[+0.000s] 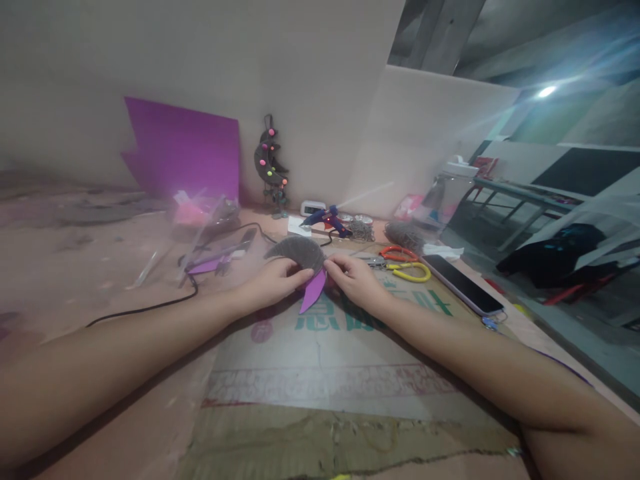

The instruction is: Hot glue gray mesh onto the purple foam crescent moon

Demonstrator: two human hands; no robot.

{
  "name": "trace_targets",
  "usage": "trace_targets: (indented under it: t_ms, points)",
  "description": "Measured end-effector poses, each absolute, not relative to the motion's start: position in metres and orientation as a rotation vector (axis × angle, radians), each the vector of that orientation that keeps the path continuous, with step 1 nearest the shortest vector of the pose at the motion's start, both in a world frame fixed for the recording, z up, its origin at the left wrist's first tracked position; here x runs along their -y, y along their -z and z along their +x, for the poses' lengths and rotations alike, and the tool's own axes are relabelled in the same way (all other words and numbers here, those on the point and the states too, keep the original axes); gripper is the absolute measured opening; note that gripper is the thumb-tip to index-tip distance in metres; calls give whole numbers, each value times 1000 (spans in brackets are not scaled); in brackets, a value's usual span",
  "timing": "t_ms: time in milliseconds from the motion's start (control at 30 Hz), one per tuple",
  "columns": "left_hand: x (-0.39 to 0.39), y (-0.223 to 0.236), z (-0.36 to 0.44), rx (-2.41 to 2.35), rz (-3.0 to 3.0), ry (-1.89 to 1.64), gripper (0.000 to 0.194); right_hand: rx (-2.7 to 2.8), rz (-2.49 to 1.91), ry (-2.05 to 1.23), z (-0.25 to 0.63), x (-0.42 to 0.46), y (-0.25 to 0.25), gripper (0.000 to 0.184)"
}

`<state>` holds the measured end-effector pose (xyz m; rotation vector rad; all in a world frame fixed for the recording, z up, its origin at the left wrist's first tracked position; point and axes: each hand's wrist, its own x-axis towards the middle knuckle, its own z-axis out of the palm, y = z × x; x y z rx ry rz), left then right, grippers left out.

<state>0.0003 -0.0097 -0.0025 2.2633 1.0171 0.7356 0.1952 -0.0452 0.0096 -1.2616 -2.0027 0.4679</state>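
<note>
A crescent moon (295, 249), wrapped in dark grey yarn over its upper part, is held above the cardboard. Its lower tip is bare purple foam sheet (313, 293). My left hand (275, 281) is closed on it, the thumb lying across its front near the border between grey and purple. Thumb and fingers of my right hand (354, 279) are pinched at the crescent's right edge, by the same border. Whether a strand of yarn sits in that pinch is too small to make out.
Printed cardboard (320, 360) covers the tabletop. Behind it are a blue glue gun (327, 219), a small white clock (313, 207) and a finished crescent ornament (270, 160). Orange-handled scissors (399, 253), yellow-handled pliers (413, 271) and a phone (463, 283) lie right; purple sheets (190, 153) lean left.
</note>
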Motion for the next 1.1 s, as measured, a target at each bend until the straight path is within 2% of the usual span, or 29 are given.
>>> trace_targets:
  t_ms: [333,833,1100]
  points:
    - [7,4,1,-989,2227,-753,39,1991,-1255,-467,195,45,-9,27]
    - [6,4,0,-1044,2141,-737,45,1993,-1272,-486,194,46,-11,31]
    - [4,4,-1,-1043,2084,-753,45,2013,-1259,-543,194,45,-9,26]
